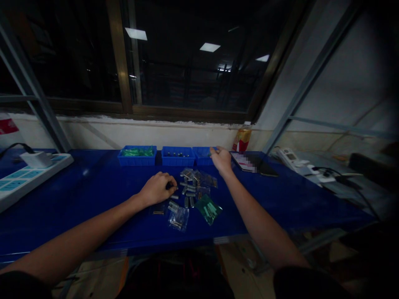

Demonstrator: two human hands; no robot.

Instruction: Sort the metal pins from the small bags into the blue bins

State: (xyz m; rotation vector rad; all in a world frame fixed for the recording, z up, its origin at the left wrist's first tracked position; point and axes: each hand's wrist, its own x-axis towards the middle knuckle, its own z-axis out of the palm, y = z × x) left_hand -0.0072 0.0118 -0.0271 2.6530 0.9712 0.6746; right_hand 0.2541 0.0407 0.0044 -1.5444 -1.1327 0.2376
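Observation:
My left hand [158, 187] rests on the blue table [93, 195] with its fingers curled around a small dark part I cannot make out. Just right of it lies a pile of small clear bags with metal parts [193, 182] and one green bag [208, 209]. My right hand [221, 160] reaches forward to the rightmost blue bin [202, 155], fingers bent over its rim; whether it holds anything is hidden. A middle blue bin [178, 156] holds small dark parts. The left blue bin [137, 155] holds green pieces.
A white power strip [28, 174] with a plugged adapter lies at the left. A dark tablet or phone [255, 164] and a red-yellow packet [242, 141] sit beyond the bins at right. White devices with cables [299, 166] lie further right. A window wall stands behind.

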